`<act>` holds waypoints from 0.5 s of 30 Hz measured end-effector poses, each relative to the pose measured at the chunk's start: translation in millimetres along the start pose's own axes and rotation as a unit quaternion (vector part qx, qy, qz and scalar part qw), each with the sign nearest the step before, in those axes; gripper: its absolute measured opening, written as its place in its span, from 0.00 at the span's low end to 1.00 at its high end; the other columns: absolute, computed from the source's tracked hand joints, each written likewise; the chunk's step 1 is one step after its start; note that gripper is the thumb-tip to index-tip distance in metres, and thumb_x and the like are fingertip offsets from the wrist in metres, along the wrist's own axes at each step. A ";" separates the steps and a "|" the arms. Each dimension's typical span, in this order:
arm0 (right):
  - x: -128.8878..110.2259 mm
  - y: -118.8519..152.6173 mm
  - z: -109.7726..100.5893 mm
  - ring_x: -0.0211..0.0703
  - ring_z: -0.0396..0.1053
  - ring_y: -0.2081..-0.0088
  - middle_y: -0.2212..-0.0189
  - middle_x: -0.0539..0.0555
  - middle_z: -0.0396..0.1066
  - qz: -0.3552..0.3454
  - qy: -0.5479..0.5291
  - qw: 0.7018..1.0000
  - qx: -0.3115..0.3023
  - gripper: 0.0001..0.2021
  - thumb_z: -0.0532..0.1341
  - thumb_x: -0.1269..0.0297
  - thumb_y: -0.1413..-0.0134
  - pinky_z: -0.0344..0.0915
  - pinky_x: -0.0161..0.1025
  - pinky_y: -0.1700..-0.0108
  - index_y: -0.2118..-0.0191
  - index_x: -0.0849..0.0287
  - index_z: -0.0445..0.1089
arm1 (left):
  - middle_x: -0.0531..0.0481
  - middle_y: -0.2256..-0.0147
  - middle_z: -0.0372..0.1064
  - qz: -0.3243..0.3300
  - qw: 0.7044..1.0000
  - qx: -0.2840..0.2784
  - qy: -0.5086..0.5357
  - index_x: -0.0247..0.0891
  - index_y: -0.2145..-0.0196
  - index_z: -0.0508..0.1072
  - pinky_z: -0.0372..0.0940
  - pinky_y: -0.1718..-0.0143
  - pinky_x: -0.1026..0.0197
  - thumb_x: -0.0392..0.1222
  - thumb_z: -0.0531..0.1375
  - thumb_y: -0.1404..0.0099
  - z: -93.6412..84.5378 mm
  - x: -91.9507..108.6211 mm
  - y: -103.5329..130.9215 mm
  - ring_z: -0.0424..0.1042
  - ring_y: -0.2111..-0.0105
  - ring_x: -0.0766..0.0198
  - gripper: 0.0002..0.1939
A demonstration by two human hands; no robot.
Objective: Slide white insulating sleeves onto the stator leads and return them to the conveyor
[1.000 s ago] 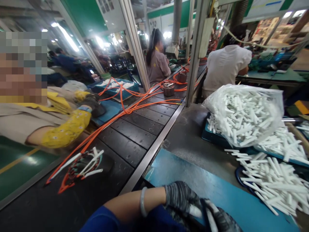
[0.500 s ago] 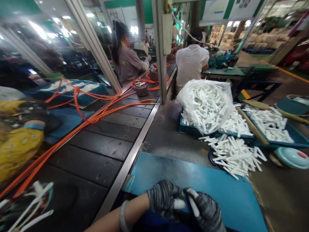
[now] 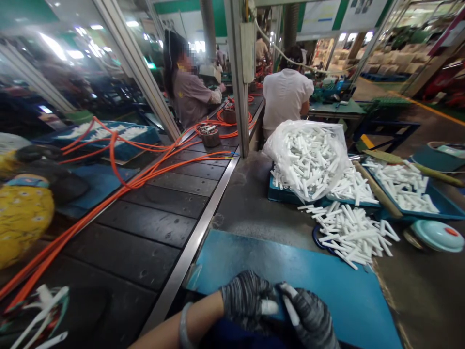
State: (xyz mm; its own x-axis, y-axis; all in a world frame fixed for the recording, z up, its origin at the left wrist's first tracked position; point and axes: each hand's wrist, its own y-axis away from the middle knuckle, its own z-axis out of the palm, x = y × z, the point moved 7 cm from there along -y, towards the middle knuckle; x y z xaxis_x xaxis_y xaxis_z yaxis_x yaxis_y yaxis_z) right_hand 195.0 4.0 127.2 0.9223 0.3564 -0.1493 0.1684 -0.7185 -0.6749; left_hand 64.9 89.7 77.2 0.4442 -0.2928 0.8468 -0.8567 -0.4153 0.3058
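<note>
My left hand [image 3: 247,294], in a striped grey knit glove, is low in the middle, over the near edge of a blue mat [image 3: 290,264]. Its fingers are curled, with a short white piece at the thumb. Close beside it, my right hand [image 3: 314,317] wears the same kind of glove and is curled too. Two white pieces [image 3: 291,311] show along its thumb and forefinger. Whether these white parts are finger wraps or short tubes, I cannot tell. Anything pinched between the hands is dark and hidden. A loose pile of white tubes [image 3: 358,232] lies beyond the mat.
A plastic bag of white tubes [image 3: 312,160] rests on a blue tray, near another tray [image 3: 452,211] and a lidded bowl [image 3: 436,236]. Left are a slatted conveyor [image 3: 145,232], orange hoses [image 3: 127,186], a wired part with white sleeves [image 3: 43,315] and a co-worker's yellow sleeve [image 3: 25,213].
The wired part at the lower left has shifted left and down. The co-worker's yellow sleeve and dark glove have moved. My two hands keep nearly the same pose.
</note>
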 end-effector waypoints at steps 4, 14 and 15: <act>1.3 3.4 1.4 0.38 0.75 0.72 0.70 0.50 0.78 0.004 0.002 1.000 0.001 0.13 0.49 0.69 0.27 0.69 0.33 0.66 0.50 0.58 0.71 | 0.51 0.63 0.80 0.003 1.000 0.005 0.007 0.41 0.57 0.81 0.68 0.60 0.66 0.59 0.59 0.36 2.0 -2.7 -0.7 0.77 0.63 0.60 0.22; 2.8 6.5 3.4 0.39 0.76 0.73 0.68 0.51 0.79 -0.016 -0.005 1.000 -0.005 0.14 0.49 0.68 0.27 0.69 0.34 0.69 0.51 0.59 0.71 | 0.54 0.64 0.79 -0.024 1.000 -0.018 0.008 0.42 0.54 0.81 0.66 0.61 0.69 0.54 0.62 0.34 3.7 -4.7 -0.4 0.77 0.63 0.64 0.17; 3.1 6.5 3.3 0.39 0.76 0.73 0.68 0.51 0.79 -0.019 -0.005 1.000 -0.007 0.14 0.49 0.69 0.28 0.69 0.34 0.69 0.51 0.59 0.71 | 0.54 0.63 0.79 -0.027 0.999 -0.019 0.015 0.42 0.54 0.81 0.66 0.60 0.70 0.54 0.62 0.34 3.1 -3.4 0.6 0.77 0.63 0.64 0.17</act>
State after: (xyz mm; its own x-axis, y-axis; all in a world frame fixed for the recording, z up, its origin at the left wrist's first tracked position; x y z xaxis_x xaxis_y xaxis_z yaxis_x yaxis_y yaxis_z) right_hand 197.9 2.4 120.0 0.9118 0.3895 -0.1300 0.2085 -0.7120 -0.6705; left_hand 63.7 87.8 73.2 0.4818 -0.2456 0.8411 -0.8419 -0.3959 0.3666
